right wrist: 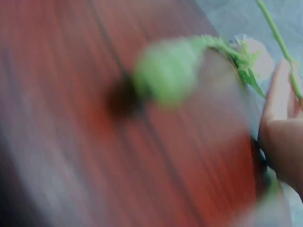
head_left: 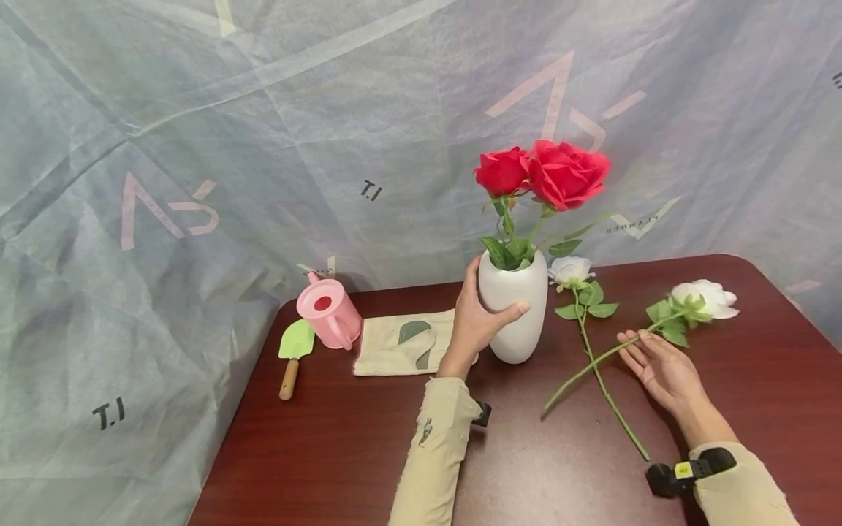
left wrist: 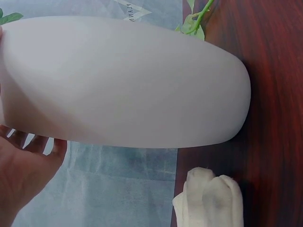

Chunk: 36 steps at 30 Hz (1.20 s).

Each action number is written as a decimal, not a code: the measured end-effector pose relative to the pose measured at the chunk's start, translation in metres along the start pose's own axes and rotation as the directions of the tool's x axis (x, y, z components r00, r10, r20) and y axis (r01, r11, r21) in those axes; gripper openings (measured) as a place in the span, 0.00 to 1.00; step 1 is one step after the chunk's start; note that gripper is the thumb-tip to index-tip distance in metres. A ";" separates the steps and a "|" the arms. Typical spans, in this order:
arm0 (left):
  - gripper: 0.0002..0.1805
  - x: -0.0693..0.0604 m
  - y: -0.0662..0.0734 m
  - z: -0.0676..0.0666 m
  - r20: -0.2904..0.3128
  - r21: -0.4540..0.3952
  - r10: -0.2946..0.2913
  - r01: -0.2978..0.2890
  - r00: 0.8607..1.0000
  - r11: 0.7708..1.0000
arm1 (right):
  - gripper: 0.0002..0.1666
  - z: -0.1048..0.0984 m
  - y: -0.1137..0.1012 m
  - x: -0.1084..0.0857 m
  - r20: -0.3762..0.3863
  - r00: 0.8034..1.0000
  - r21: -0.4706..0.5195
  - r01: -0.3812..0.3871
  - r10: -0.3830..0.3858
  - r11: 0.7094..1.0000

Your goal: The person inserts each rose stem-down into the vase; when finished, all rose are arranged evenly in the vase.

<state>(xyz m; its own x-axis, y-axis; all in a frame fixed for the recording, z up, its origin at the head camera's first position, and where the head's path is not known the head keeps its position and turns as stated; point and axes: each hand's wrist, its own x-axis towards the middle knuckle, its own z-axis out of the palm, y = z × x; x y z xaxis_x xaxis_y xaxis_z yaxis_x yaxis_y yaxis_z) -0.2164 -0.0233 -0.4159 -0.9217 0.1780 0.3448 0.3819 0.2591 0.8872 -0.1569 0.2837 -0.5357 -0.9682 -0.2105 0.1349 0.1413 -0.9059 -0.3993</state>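
A white vase (head_left: 516,318) stands near the back of the table, gripped at its left side by my left hand (head_left: 475,321), thumb across the front. Two red roses (head_left: 569,175) rise from its mouth. To the right, my right hand (head_left: 667,371) is turned palm up and pinches the green stem of a white rose (head_left: 709,299) between thumb and fingers. Another white rose (head_left: 571,270) lies on the table just right of the vase, its stem passing beneath the held one. The right wrist view is blurred, with the stem (right wrist: 274,28) at the fingertips.
Left of the vase lies a folded pair of cream gloves (head_left: 381,343). Beyond them are a pink watering can (head_left: 337,321) and a small trowel with a green blade (head_left: 297,340) and wooden handle. A grey printed cloth (head_left: 296,146) hangs behind the dark red table (head_left: 329,453).
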 end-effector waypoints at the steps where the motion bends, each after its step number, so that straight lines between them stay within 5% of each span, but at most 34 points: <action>1: 0.53 0.000 0.000 0.000 0.001 -0.004 -0.001 0.001 1.000 1.000 | 0.25 0.002 0.002 0.000 -0.038 0.999 -0.006 0.036 -0.036 0.999; 6: 0.53 -0.001 -0.002 0.000 0.006 -0.012 -0.003 0.003 1.000 1.000 | 0.19 0.009 0.009 0.001 -0.179 0.970 -0.050 0.155 -0.162 0.987; 11: 0.53 -0.001 -0.002 0.001 0.014 -0.018 0.000 0.000 1.000 1.000 | 0.17 0.015 0.007 0.002 -0.209 0.959 -0.055 0.183 -0.190 0.982; 23: 0.53 0.000 -0.001 0.001 0.008 -0.020 0.003 -0.003 1.000 1.000 | 0.15 0.067 -0.005 0.010 -0.164 0.953 -0.055 0.250 -0.256 0.967; 36: 0.53 -0.001 -0.001 0.000 0.010 -0.017 0.028 -0.028 1.000 0.999 | 0.18 0.131 -0.014 0.013 -0.007 0.944 0.159 0.325 -0.329 0.932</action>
<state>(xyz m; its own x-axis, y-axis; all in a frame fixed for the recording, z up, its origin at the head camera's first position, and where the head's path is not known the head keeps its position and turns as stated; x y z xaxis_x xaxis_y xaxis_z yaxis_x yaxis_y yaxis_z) -0.2164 -0.0235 -0.4173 -0.9099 0.1951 0.3661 0.4060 0.2377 0.8824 -0.1447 0.2451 -0.4092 -0.9622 0.1013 0.2527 -0.1507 -0.9712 -0.1844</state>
